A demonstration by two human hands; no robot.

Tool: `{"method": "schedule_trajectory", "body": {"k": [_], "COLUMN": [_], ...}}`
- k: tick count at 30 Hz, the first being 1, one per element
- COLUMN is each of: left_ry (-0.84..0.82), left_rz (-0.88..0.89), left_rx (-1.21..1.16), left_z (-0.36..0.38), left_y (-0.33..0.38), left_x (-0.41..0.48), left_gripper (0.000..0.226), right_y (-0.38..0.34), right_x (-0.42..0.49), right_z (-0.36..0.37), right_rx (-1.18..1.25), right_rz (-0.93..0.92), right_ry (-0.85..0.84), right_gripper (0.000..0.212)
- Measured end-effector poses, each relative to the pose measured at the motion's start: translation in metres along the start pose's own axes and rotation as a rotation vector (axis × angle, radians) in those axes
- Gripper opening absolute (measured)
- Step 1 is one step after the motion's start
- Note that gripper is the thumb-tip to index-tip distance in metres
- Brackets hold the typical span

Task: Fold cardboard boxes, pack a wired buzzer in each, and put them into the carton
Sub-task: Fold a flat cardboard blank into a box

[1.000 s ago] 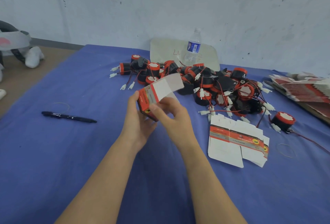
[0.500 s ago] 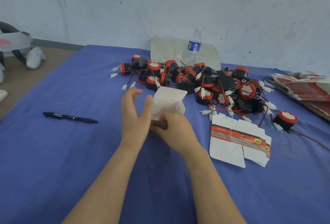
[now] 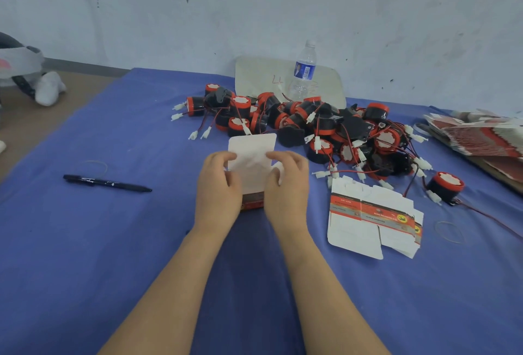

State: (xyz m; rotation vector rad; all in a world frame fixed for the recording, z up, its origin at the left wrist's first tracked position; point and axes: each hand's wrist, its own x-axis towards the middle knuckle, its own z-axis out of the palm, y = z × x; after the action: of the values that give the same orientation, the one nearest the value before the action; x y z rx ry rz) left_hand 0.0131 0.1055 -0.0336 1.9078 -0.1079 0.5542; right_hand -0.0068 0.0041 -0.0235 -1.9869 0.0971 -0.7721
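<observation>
Left hand (image 3: 219, 184) and right hand (image 3: 285, 182) are gripping a small cardboard box (image 3: 252, 167) from either side, fingers curling over its white flap.

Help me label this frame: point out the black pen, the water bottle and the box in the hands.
black pen (image 3: 107, 183): head view, middle of its barrel.
water bottle (image 3: 303, 70): head view, on its blue label.
box (image 3: 252, 153): head view, on its white flap.

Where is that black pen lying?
In the head view, the black pen lies on the blue cloth, left of the left hand, beside a thin rubber band.
</observation>
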Motion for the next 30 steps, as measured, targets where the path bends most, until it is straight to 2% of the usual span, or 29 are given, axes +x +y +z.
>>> {"method": "schedule_trajectory", "body": {"k": [2, 6, 10, 13, 15, 16, 17, 19, 20, 21, 23, 24, 27, 30], "left_ry": [0.033, 0.059, -0.006, -0.04, -0.002, -0.01, -0.036, -0.085, -0.084, -0.077, -0.058, -0.048, -0.047, -0.057], "left_rz": [-0.054, -0.229, -0.457, -0.33, -0.164, -0.101, -0.064, -0.023, -0.011, -0.012, -0.022, -0.022, -0.022, -0.033], "left_rx": [-0.05, -0.124, -0.191, 0.019, 0.045, 0.012, -0.043, -0.145, -0.17, -0.192, -0.219, -0.216, -0.196, -0.204], "left_z": [-0.001, 0.0, -0.002, -0.005, -0.007, -0.009, -0.011, -0.011, -0.011, -0.011, -0.009, -0.009, -0.008, -0.008], "left_y": [0.0, -0.003, -0.013, -0.015, -0.013, -0.01, -0.006, 0.002, 0.005, 0.008, 0.011, 0.011, 0.01, 0.008], "left_x": [0.001, 0.004, 0.01, 0.01, 0.008, 0.008, 0.008, 0.006, 0.005, 0.003, 0.0, 0.0, 0.002, 0.004], "left_gripper": [0.033, 0.029, 0.027, 0.02, 0.034, 0.041, 0.043, 0.032, 0.02, 0.011, 0.018, 0.021, 0.019, 0.009], "right_y": [0.008, 0.017, 0.014, 0.014, 0.015, 0.014, 0.013, 0.01, 0.008, 0.008, 0.007, 0.007, 0.005, 0.004], "right_x": [0.005, 0.007, 0.006, 0.008, 0.009, 0.01, 0.01, 0.01, 0.01, 0.01, 0.01, 0.01, 0.01, 0.011], "right_z": [-0.003, -0.004, -0.003, -0.007, -0.01, -0.011, -0.012, -0.012, -0.011, -0.01, -0.009, -0.009, -0.01, -0.01], "right_rx": [-0.105, -0.401, -0.399, -0.333, -0.298, -0.249, -0.171, -0.002, 0.046, 0.071, 0.109, 0.132, 0.186, 0.24], "right_rz": [0.066, 0.142, 0.186, 0.223, 0.224, 0.204, 0.166, 0.102, 0.094, 0.097, 0.106, 0.118, 0.145, 0.158], "right_ry": [0.023, -0.128, -0.197, -0.187, -0.177, -0.184, -0.209, -0.263, -0.278, -0.272, -0.211, -0.181, -0.16, -0.177], "right_gripper": [0.029, 0.025, 0.026, 0.024, 0.019, 0.023, 0.038, 0.062, 0.062, 0.055, 0.026, 0.019, 0.021, 0.011]}}
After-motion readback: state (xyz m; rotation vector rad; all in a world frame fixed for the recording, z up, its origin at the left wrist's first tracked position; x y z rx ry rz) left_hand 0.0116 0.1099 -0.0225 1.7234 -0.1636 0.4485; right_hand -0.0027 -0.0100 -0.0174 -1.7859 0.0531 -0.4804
